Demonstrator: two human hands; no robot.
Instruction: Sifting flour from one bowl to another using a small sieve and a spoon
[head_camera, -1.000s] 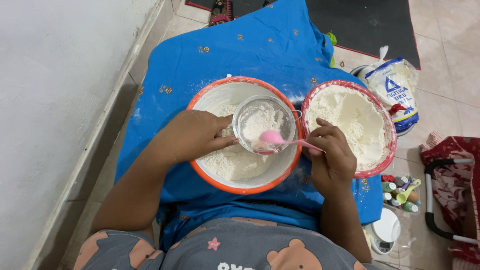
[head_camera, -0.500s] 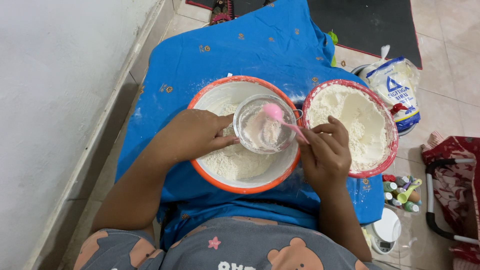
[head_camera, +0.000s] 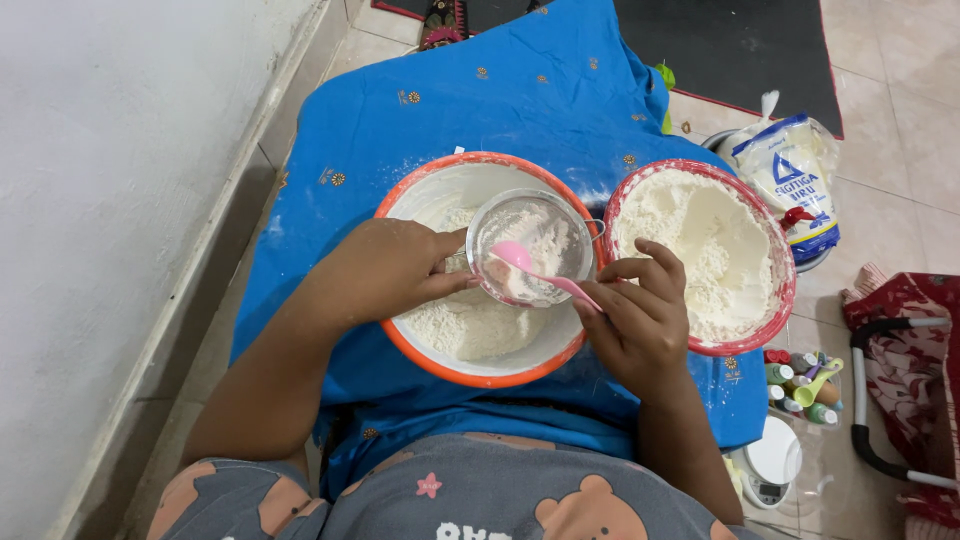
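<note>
While left hand (head_camera: 385, 270) grips the sieve (head_camera: 532, 247) and right hand (head_camera: 640, 320) pinches the pink spoon (head_camera: 540, 272), hard stirring could tip flour past the orange bowl (head_camera: 400, 200) below.

A blue cloth (head_camera: 500, 110) covers the floor, and everything else sits relative to it. Off its right edge lie a white and blue flour bag (head_camera: 795, 175), a cluster of small colouring bottles (head_camera: 800, 385) and a white kitchen scale (head_camera: 770, 462). Beyond its far edge lies a dark mat (head_camera: 740, 45); a grey wall (head_camera: 110, 200) runs along its left.
</note>
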